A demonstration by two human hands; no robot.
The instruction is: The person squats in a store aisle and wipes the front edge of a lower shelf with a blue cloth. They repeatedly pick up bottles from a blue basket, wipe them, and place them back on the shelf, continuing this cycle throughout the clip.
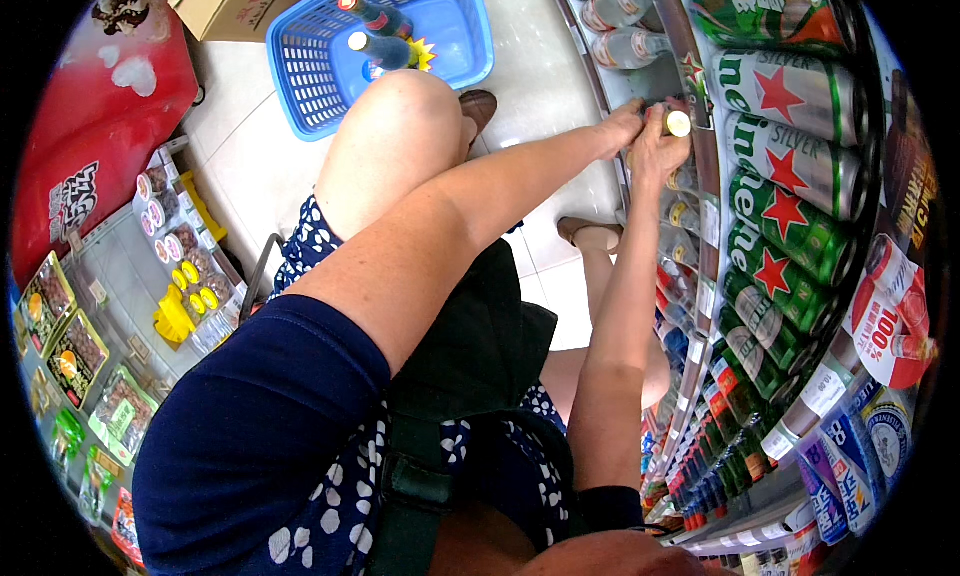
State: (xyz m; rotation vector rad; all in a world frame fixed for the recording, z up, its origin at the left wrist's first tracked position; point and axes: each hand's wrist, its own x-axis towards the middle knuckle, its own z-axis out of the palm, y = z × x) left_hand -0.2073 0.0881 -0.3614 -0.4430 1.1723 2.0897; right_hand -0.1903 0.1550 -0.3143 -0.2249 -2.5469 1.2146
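At the lower shelf on the right, my right hand [654, 150] grips the neck of a bottle with a pale yellow cap [678, 123]. My left hand [621, 128] is close beside it, fingers curled at the dark lower part of the same bottle; the fingertips are partly hidden. Clear glass bottles with labels [630, 48] lie or stand on the shelf just beyond my hands. To the left, a blue plastic shopping basket [300, 114] rests on the floor. Inside it are two dark bottles, one with a red cap [379, 17] and one with a pale cap [384, 50].
Heineken cans [806, 156] line the shelf above my hands, behind a price-tag rail [709, 276]. A cardboard box [232, 5] stands behind the basket. Packaged snacks [79, 358] and a red display panel [97, 140] are at left. My bent knee [405, 118] is near the basket.
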